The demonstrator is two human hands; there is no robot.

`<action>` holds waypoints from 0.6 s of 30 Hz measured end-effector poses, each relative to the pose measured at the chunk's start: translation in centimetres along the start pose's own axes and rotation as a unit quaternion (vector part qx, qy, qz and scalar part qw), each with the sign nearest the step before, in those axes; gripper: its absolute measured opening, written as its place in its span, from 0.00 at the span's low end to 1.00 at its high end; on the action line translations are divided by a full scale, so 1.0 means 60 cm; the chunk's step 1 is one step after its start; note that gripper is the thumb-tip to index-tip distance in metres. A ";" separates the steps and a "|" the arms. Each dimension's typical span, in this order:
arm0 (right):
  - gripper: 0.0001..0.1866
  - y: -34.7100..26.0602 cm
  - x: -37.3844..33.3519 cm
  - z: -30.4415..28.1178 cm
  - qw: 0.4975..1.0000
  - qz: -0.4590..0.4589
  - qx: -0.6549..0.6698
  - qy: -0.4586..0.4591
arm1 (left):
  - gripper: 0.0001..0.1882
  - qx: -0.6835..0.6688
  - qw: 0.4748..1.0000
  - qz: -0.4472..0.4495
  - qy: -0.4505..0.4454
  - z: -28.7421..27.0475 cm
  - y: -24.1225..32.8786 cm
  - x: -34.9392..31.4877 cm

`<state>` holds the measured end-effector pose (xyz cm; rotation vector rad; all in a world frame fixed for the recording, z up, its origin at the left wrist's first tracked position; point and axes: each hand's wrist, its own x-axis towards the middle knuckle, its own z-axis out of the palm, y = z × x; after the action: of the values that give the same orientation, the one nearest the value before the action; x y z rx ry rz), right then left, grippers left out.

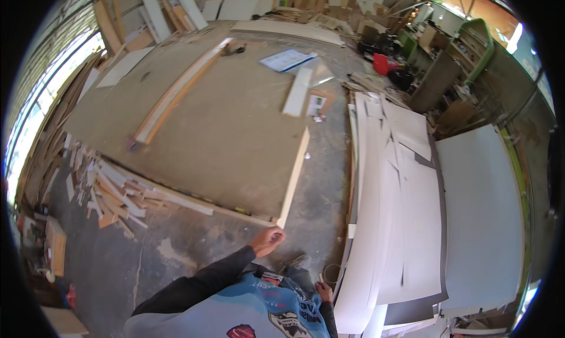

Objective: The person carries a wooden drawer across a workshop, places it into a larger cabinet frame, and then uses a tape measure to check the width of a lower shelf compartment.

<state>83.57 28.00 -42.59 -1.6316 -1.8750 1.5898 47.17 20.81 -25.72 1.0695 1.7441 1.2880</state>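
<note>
My left hand [268, 241] reaches out at the lower middle, its fingers curled. It is right at the near corner of a large brown board [235, 155], where a pale wooden strip [293, 182] along the board's right side meets the strip along its near edge. Whatever the fingers pinch is hidden. Down by my right side, my right hand [323, 291] is closed. A small pale end shows just above it, beside a thin loop [333, 272]; what it grips is too small to name.
A long wooden channel [182, 94] lies on the board. Papers [287, 60] and a white panel piece [298, 92] are farther off. Scrap strips [115, 191] heap at the left. White sheets [385, 208] are stacked to my right, with clutter behind them.
</note>
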 end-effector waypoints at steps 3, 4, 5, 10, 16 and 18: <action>0.16 -0.088 0.113 -0.107 0.999 0.021 -0.027 0.001 | 0.08 -0.016 0.996 -0.038 0.079 -0.013 0.009 0.069; 0.15 -0.099 0.157 -0.147 0.999 0.024 -0.037 -0.005 | 0.07 -0.022 0.995 -0.039 0.092 -0.005 0.026 0.095; 0.15 -0.110 0.197 -0.179 0.998 0.025 -0.049 -0.013 | 0.07 -0.029 0.993 -0.041 0.106 0.000 0.047 0.120; 0.14 -0.207 0.409 -0.234 0.999 -0.044 0.002 -0.006 | 0.07 -0.045 0.982 -0.056 0.175 0.026 0.087 0.269; 0.16 -0.355 0.620 -0.192 0.982 -0.116 -0.066 -0.132 | 0.06 -0.002 0.974 -0.064 0.215 0.032 0.083 0.511; 0.16 -0.375 0.691 -0.205 0.973 -0.110 -0.095 -0.179 | 0.07 -0.003 0.978 -0.051 0.202 0.036 0.074 0.622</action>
<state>63.37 72.25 -39.41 -1.2029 -2.3591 1.7425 34.82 56.32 -24.43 0.7369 2.0589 1.5213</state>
